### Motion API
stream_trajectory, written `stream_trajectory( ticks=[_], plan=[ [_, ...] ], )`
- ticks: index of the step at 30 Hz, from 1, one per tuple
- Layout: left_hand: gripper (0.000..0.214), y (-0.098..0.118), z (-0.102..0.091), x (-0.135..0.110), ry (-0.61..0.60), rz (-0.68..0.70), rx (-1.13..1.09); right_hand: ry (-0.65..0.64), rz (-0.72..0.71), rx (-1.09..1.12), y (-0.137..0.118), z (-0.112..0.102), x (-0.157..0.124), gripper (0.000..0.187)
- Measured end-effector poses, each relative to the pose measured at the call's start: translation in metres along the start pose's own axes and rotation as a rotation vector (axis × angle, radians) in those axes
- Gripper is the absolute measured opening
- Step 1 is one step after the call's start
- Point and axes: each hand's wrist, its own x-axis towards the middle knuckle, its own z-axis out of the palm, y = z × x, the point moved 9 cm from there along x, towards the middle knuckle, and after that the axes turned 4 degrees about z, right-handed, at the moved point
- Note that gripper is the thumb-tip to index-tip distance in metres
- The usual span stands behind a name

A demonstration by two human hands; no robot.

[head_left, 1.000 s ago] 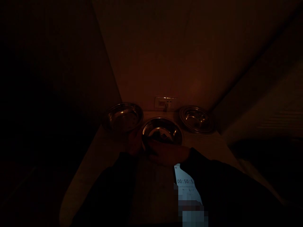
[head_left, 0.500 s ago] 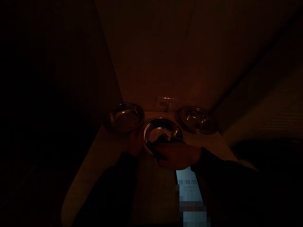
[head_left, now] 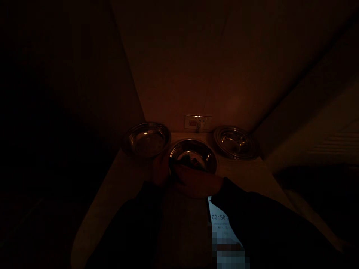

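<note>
From my remote seat: a steel bowl [head_left: 147, 142], then my left hand [head_left: 160, 171] against the middle steel bowl [head_left: 193, 150], grip unclear; my right hand [head_left: 195, 182] holds a dark cloth [head_left: 182, 164] inside, apparently wiping. The next stroke calls for a steady rim.

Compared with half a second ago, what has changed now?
The right hand has moved left along the near side of the middle bowl, and its sleeve now hides the last digits on the lit screen. No new hold or release is visible. The left hand stays at the bowl's left side; the left dish and right dish stayed put.
</note>
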Motion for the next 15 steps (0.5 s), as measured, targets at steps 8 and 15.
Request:
stream_trajectory(
  ticks=[8,15],
  plan=[
    [0.038,-0.008,-0.003,-0.001,0.025,-0.007,-0.031,-0.130,0.047,-0.109,0.006,-0.004,-0.022,0.036],
    [0.034,-0.001,0.000,-0.003,0.017,-0.021,-0.089,-0.148,0.041,-0.113,0.009,-0.007,-0.028,0.034]
  ],
)
